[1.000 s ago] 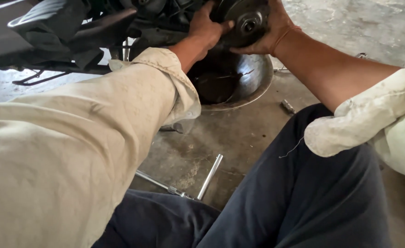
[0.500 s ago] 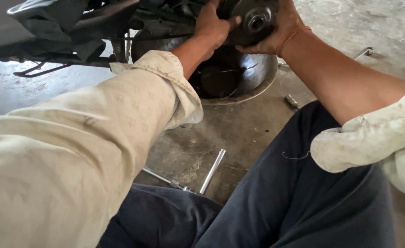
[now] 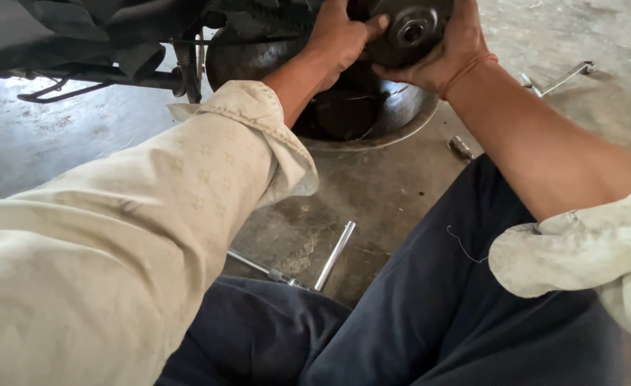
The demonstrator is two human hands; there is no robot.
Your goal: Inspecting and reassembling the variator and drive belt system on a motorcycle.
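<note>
while both hands grip it, the work sits at the round part on the side of the machine.

round part: a dark metal disc (image 3: 408, 32) with a bright hub at its centre, held at the top of the view, against the underside of the dark machine (image 3: 115, 36) and straight above the metal bowl (image 3: 394, 125).

done so far: judging from how things lie, the disc looks loose enough to be handled by hand; tools are already laid down on the floor (the t-shaped wrench (image 3: 308, 268) by the knee, a crank-shaped tool (image 3: 562, 77) off to the right, a small socket (image 3: 461, 147) just beside the bowl).

left to do: i cannot tell whether the disc is seated on its shaft or free of it; it has not been set down anywhere.

left hand: left hand (image 3: 340, 36) closed around the disc's left edge, thumb lying across the face towards the hub, forearm reaching up out of a rolled beige sleeve.

right hand: right hand (image 3: 450, 50) clamped on the right and lower rim, palm cupping it from below, wrist bent inward, bare forearm running back to a pushed-up pale sleeve.

bowl: holds dark liquid, resting on the concrete floor (image 3: 372, 193) under the disc.

legs: dark trousers, knees apart near the wrench.
</note>
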